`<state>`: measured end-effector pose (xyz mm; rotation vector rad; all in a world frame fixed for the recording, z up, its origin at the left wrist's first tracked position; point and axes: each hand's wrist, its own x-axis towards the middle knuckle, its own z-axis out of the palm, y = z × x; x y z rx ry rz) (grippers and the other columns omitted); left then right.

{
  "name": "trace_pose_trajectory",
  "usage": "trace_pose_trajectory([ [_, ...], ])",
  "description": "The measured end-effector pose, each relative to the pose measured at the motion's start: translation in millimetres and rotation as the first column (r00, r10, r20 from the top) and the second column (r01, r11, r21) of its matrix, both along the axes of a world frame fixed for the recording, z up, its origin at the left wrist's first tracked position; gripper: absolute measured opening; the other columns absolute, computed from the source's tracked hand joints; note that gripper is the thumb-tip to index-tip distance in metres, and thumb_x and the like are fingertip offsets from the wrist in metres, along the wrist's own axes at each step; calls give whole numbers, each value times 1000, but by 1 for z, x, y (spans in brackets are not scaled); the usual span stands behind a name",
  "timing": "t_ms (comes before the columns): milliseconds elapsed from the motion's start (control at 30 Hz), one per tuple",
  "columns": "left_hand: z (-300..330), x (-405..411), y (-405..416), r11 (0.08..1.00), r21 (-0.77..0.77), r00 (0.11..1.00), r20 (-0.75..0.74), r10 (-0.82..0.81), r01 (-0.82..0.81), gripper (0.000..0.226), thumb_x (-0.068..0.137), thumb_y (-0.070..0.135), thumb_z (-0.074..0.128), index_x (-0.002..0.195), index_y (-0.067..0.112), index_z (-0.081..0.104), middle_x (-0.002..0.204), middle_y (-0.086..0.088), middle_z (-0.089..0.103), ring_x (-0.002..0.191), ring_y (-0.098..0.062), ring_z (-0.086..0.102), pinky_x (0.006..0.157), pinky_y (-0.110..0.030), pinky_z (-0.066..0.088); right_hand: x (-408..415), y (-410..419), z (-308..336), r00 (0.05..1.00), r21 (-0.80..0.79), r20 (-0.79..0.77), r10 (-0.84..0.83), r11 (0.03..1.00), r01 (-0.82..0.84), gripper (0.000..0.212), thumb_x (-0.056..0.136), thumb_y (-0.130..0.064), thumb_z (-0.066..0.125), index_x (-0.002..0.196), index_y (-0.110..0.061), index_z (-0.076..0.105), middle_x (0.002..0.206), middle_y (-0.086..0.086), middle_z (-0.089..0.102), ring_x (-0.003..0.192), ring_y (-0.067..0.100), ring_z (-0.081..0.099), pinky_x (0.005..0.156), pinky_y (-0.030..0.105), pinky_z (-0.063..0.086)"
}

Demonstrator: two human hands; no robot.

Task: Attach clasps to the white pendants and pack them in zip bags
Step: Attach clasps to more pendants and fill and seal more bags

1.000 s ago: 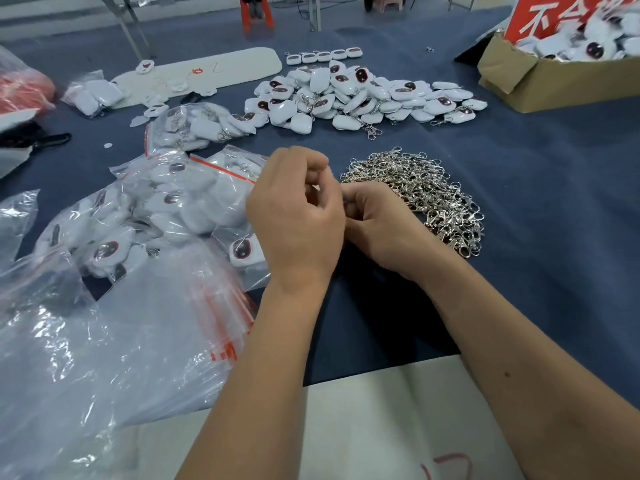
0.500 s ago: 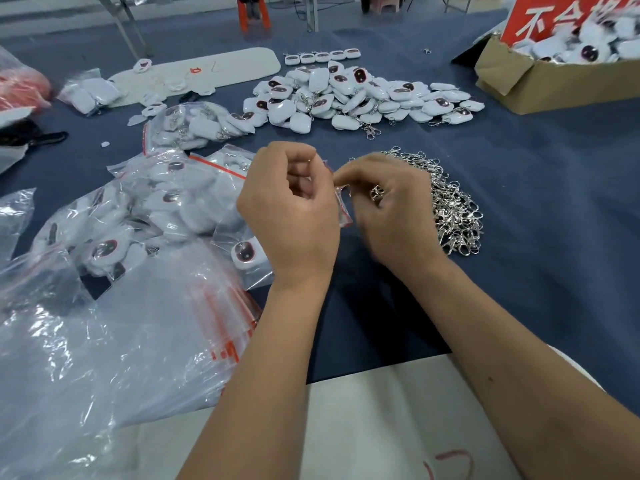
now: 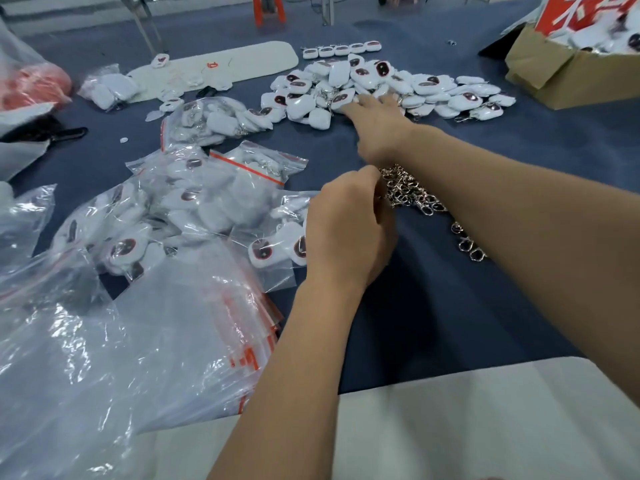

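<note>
Counter (image 3: 519, 161) first, blue and crowded; clear zip bags (image 3: 114, 341) heaped at near left, some already filled with pendants; cardboard box (image 3: 568, 81) at far right, more pendants inside. Big loose pile of white pendants (image 3: 381, 86) sits at far centre, lying every which way, no shared direction; the long sides of most run roughly across the view. Right hand (image 3: 375, 126) reaches out, fingers spread narrow and flat on the pile's near edge, touching a pendant (image 3: 341, 98) whose dark oval faces up; whether it grips yet, cannot tell. Left hand (image 3: 349, 226) hangs curled at the near edge of the silver clasps (image 3: 412, 192), fingertips hidden; holding one or not, cannot tell. My read: picking the next pendant; best to lift one cleanly by its edge, loop end toward the left hand, so the clasp hooks on without a regrip; watch neighbours' rings snagging and dragging along.
</note>
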<state>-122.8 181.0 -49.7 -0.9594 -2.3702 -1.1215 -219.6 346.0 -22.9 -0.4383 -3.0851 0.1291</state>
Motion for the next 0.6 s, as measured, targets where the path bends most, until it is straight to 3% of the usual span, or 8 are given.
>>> trace_pose_trajectory([
  [67, 0, 0, 0, 1000, 7, 1000, 11, -16, 16, 6, 82, 9, 63, 85, 11, 68, 77, -4, 70, 74, -29, 62, 68, -48, 47, -2, 0, -6, 999, -15, 33, -25, 1000, 26, 62, 97, -10, 54, 155, -19, 36, 157, 11, 36, 146, 41, 27, 118, 55, 32],
  [267, -1, -3, -2, 998, 65, 999, 53, -13, 10, 11, 79, 8, 65, 85, 15, 69, 74, 2, 69, 69, -21, 61, 66, -41, 49, 10, -2, -7, 987, 15, -142, -73, 997, 75, 41, 94, -4, 58, 132, -18, 55, 141, 15, 43, 127, 42, 45, 103, 45, 43],
  [433, 0, -2, -2, 998, 68, 999, 48, -9, 6, 12, 79, 8, 64, 84, 17, 70, 73, 4, 69, 67, -21, 61, 65, -40, 50, 29, 7, 5, 988, 44, -144, -51, 997, 58, 34, 90, -4, 62, 123, -7, 55, 127, 18, 59, 116, 37, 57, 83, 40, 45],
  [600, 0, 0, -3, 999, 51, 999, 50, -18, 16, 11, 80, 8, 65, 85, 17, 71, 74, 3, 70, 69, -22, 62, 67, -41, 51, 36, 4, 10, 999, 146, 20, 45, 988, -48, 31, 102, -21, 57, 129, -7, 60, 135, 19, 51, 123, 37, 55, 100, 41, 48],
])
